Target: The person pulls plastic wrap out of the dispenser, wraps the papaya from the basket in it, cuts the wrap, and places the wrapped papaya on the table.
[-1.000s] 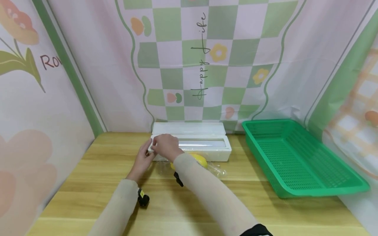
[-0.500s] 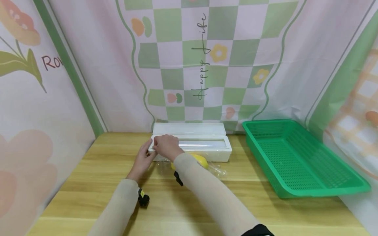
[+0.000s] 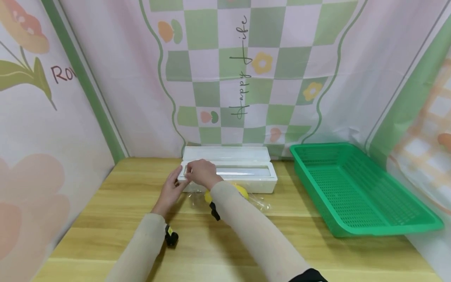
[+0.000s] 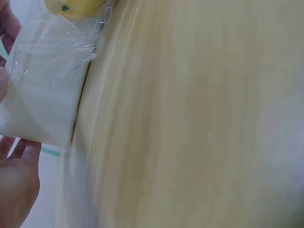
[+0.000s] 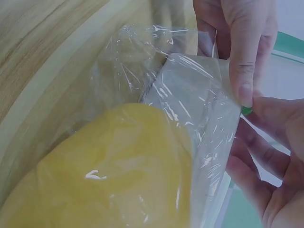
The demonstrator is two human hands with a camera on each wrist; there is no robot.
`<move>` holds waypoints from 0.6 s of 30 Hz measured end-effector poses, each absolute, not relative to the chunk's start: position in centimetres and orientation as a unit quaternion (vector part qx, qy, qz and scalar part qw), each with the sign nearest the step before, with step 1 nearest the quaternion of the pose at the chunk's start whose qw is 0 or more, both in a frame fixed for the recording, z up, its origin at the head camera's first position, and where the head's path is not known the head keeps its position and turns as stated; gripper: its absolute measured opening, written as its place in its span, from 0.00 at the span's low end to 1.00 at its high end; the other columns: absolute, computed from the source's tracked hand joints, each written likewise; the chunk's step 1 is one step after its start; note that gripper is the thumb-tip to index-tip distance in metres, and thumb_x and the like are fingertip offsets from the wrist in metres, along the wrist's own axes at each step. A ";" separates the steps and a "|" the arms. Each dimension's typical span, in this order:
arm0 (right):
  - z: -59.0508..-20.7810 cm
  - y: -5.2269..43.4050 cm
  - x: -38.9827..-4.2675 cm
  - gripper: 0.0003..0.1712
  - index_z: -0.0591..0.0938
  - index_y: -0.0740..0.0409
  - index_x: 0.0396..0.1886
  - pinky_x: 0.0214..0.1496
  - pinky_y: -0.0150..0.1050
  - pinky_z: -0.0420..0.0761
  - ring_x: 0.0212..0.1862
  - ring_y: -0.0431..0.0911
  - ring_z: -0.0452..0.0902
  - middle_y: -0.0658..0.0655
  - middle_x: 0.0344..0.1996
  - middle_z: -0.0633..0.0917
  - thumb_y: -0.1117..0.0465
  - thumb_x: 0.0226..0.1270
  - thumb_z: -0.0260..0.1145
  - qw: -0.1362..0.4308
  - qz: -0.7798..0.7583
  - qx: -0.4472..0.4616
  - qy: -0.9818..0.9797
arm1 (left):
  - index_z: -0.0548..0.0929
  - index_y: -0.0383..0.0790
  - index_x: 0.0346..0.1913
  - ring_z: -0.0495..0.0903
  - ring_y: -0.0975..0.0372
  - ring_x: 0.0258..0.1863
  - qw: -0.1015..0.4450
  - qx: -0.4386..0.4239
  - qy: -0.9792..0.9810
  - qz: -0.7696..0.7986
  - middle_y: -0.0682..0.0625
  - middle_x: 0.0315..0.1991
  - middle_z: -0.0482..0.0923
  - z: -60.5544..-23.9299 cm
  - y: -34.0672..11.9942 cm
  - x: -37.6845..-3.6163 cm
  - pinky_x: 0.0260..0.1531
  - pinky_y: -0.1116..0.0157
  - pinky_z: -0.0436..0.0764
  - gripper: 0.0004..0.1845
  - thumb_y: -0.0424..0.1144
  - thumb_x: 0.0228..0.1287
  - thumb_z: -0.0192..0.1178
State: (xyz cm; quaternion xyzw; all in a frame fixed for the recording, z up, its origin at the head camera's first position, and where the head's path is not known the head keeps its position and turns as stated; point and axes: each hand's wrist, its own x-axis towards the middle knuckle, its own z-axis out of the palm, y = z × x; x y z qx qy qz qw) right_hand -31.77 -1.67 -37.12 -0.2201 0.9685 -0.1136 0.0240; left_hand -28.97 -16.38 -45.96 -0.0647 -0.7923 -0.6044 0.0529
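A long white box (image 3: 246, 185) with its lid (image 3: 225, 153) raised stands at the back of the table, a clear roll of cling film (image 3: 243, 172) inside. My left hand (image 3: 170, 192) holds the box's left end, its thumb reaching along the rim. My right hand (image 3: 202, 173) crosses over to that end and pinches at a small green piece (image 5: 246, 110) on the box's edge, beside the left thumb. Clear film hangs down the box's front over a yellow fruit (image 5: 114, 166), partly hidden by the right sleeve in the head view.
A green perforated basket (image 3: 352, 192) stands on the right of the wooden table (image 3: 197, 250). A printed cloth (image 3: 232, 78) hangs directly behind the box. Loose film ends (image 3: 258, 201) spread on the table beside the fruit.
My right hand has shifted slightly to the right along the box's rim. The left hand stays at the box's left end, and the box and fruit look unmoved.
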 end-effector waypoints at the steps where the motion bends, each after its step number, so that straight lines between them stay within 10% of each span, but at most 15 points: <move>1: -37.1 -1.6 -31.8 0.08 0.84 0.44 0.37 0.43 0.41 0.79 0.41 0.44 0.79 0.46 0.36 0.85 0.47 0.72 0.65 0.026 -0.118 -0.222 0.968 | 0.53 0.39 0.79 0.61 0.45 0.72 0.052 -0.064 -0.793 -0.604 0.39 0.78 0.49 -46.0 -16.4 -28.9 0.67 0.52 0.68 0.38 0.38 0.73 0.60; 18: -37.1 -1.5 -31.5 0.09 0.84 0.47 0.40 0.40 0.38 0.80 0.39 0.42 0.79 0.46 0.35 0.85 0.49 0.73 0.64 0.030 -0.118 -0.230 0.966 | 0.54 0.43 0.80 0.61 0.45 0.72 0.043 -0.062 -0.799 -0.597 0.41 0.79 0.48 -45.9 -16.6 -28.9 0.67 0.52 0.69 0.38 0.41 0.74 0.60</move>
